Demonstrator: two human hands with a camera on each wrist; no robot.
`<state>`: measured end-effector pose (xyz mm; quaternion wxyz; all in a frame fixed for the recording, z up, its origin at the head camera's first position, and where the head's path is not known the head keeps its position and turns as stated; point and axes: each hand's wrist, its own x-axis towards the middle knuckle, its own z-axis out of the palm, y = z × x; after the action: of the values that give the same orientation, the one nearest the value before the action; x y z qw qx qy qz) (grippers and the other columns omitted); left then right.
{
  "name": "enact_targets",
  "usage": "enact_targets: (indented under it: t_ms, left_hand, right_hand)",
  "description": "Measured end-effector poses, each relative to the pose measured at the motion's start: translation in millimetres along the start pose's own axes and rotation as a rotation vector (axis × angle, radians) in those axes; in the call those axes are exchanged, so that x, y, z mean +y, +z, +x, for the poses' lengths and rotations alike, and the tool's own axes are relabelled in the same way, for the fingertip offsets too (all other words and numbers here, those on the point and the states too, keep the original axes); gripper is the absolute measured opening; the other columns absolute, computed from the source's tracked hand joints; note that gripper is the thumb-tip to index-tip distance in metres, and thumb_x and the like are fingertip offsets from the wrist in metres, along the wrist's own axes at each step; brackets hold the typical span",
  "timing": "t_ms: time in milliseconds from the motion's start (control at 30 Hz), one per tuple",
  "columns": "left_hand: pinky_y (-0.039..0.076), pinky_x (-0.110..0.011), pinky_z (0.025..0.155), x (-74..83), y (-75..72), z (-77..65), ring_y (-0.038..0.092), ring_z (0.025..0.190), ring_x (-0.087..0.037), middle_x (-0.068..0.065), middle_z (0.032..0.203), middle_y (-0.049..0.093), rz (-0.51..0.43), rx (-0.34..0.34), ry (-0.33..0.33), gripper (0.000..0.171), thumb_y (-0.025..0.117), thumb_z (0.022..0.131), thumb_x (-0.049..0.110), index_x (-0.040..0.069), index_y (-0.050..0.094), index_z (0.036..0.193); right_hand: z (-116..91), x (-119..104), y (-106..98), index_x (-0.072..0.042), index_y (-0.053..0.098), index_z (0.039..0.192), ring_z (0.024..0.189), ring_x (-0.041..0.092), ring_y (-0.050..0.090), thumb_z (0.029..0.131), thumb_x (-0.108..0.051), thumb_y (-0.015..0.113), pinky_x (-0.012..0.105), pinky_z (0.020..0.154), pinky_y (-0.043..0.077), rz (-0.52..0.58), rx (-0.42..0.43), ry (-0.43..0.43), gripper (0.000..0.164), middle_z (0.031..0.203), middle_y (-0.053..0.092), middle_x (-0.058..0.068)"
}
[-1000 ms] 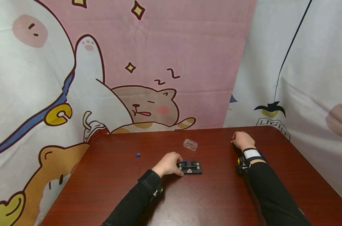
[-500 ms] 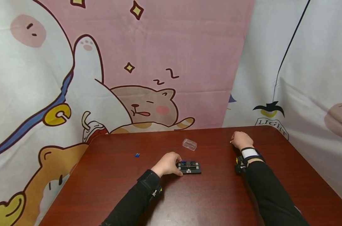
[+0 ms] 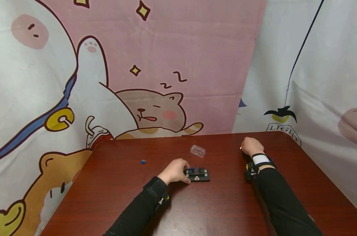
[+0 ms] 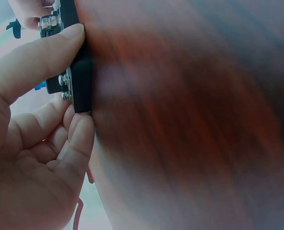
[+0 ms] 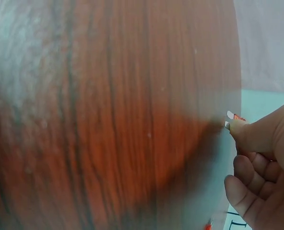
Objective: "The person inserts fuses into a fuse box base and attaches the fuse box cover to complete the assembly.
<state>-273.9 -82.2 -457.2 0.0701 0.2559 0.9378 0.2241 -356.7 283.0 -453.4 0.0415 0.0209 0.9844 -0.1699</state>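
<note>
In the head view my left hand [image 3: 175,171] holds the left end of a black fuse block [image 3: 199,175] lying on the table. Screw terminals and a bit of blue show on the block. The left wrist view has the thumb on the near side of the fuse block [image 4: 83,91] and other fingers around its end. Farther right, near the table's back edge, my right hand [image 3: 253,146] pinches a small orange-red blade fuse [image 5: 236,116]. Two flat metal prongs stick out past its thumb and fingertip. Most of the fuse is hidden by the fingers.
A clear plastic cover [image 3: 197,151] lies behind the fuse block. Small blue pieces [image 3: 143,162], perhaps blade fuses, lie farther left on the brown table [image 3: 219,209]. A printed cloth [image 3: 214,65] hangs behind the table. A red-tipped thing [image 5: 208,225] shows at the right wrist view's bottom.
The orange tip of the fuse now shows at my right fingertips, turned slightly in the pinch. My left hand and the fuse block keep their places.
</note>
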Motion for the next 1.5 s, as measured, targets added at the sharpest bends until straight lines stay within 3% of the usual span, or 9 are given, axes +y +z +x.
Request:
enact_targets:
  t_ms: [167, 500, 967, 1500]
  left_hand:
    - [0.048, -0.031, 0.078, -1.4, -0.2, 0.4, 0.057, 0.081, -0.012, 0.002, 0.088, 0.063, 0.001, 0.006, 0.019, 0.044, 0.095, 0.061, 0.025, 0.008, 0.072, 0.094]
    - [0.049, -0.032, 0.079, -1.6, 1.0, 0.2, 0.059, 0.082, -0.013, 0.002, 0.089, 0.065, -0.016, 0.008, 0.017, 0.046, 0.095, 0.061, 0.025, 0.007, 0.072, 0.096]
    - [0.048, -0.032, 0.080, -0.2, 0.7, 0.1, 0.058, 0.083, -0.013, 0.002, 0.089, 0.063, -0.010, 0.001, -0.006, 0.046, 0.095, 0.062, 0.027, 0.008, 0.071, 0.097]
    - [0.049, -0.031, 0.078, -0.5, 1.2, -0.3, 0.059, 0.081, -0.012, 0.003, 0.087, 0.064, -0.002, 0.011, 0.015, 0.045, 0.095, 0.062, 0.027, 0.008, 0.072, 0.095]
  right_hand:
    - [-5.2, -0.1, -5.0, -0.004, 0.068, 0.092, 0.078, 0.028, 0.057, 0.091, -0.008, 0.062, 0.041, 0.062, 0.045, 0.047, -0.013, -0.012, 0.007, 0.094, 0.065, 0.014]
    - [-7.7, -4.3, -4.5, -0.003, 0.066, 0.101, 0.087, 0.030, 0.060, 0.093, -0.012, 0.066, 0.046, 0.071, 0.049, 0.063, 0.039, -0.048, 0.012, 0.101, 0.066, 0.016]
    - [-14.3, -21.3, -2.1, -0.004, 0.064, 0.099, 0.080, 0.026, 0.057, 0.092, -0.013, 0.068, 0.042, 0.067, 0.047, 0.069, 0.045, -0.096, 0.012, 0.088, 0.063, 0.010]
    - [-24.8, -42.8, 10.6, -0.007, 0.064, 0.091, 0.072, 0.022, 0.055, 0.089, -0.013, 0.072, 0.038, 0.064, 0.045, 0.068, 0.083, -0.177, 0.010, 0.078, 0.061, 0.004]
